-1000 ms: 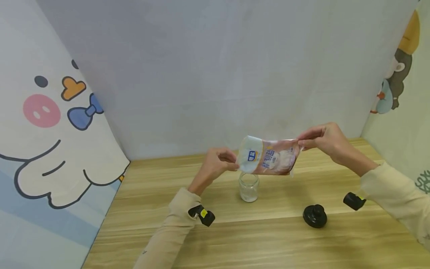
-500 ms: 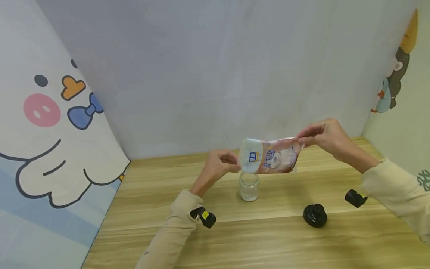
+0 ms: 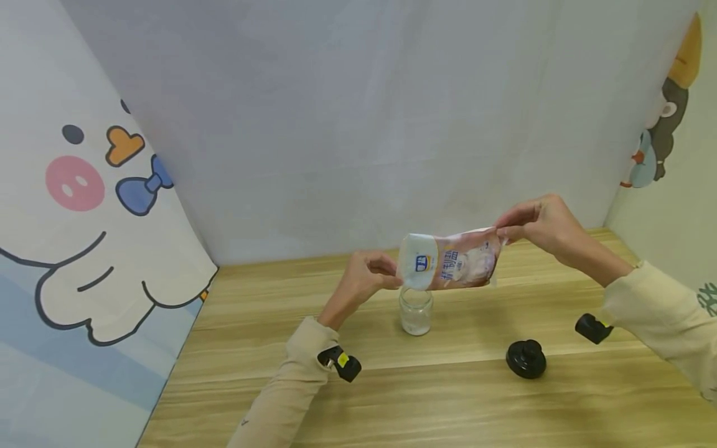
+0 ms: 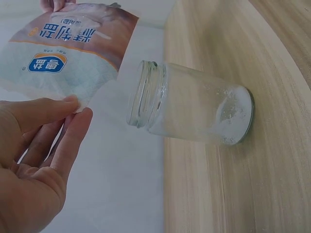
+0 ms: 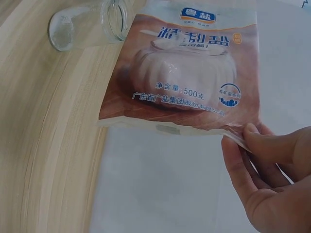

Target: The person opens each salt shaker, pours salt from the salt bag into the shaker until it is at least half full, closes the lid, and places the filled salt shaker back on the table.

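A bag of salt [image 3: 462, 261], pink-brown with a pale blue end, hangs between my two hands over a glass jar [image 3: 416, 314]. My left hand [image 3: 366, 274] pinches a corner of its pale end between thumb and fingers. The opposite end's upper corner is pinched by my right hand [image 3: 551, 230], a little higher, so the bag slopes down to the left. White salt [image 4: 235, 116] lies in the bottom of the upright, lidless jar in the left wrist view. The bag partly covers the jar's mouth in the head view; whether salt is flowing, I cannot tell.
A round black lid [image 3: 526, 359] with a knob lies on the wooden table [image 3: 426, 404], right of the jar and nearer to me. A pale grey cloth wall [image 3: 364, 124] rises behind the table, with printed cartoon panels at both sides.
My right hand has risen slightly with its end of the bag, while the bag's pale end has sunk a little. The jar and the lid stay where they were.
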Demonstrator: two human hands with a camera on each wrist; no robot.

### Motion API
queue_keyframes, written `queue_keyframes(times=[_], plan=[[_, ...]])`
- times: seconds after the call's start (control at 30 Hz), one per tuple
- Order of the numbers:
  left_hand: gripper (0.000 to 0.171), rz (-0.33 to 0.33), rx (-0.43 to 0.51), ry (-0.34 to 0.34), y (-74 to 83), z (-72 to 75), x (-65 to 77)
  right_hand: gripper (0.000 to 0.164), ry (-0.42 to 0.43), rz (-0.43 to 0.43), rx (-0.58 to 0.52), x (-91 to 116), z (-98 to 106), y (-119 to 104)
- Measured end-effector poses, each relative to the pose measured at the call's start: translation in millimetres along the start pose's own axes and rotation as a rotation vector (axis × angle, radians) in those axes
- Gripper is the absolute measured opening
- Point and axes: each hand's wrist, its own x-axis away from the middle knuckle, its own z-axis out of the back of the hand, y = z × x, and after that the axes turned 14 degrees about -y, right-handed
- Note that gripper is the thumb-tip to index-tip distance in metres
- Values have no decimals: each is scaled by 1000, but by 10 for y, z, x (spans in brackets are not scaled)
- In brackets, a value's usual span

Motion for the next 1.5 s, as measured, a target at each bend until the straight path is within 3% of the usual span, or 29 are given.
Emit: queue_keyframes(times=[1.13,1.5], plan=[[19,6,39,-22,-28,-11,-20,11,30,-11,3,-27,15,-58],[18,7,35,-34,262,-58,119,13,-6,16,23,-5,41,-74]])
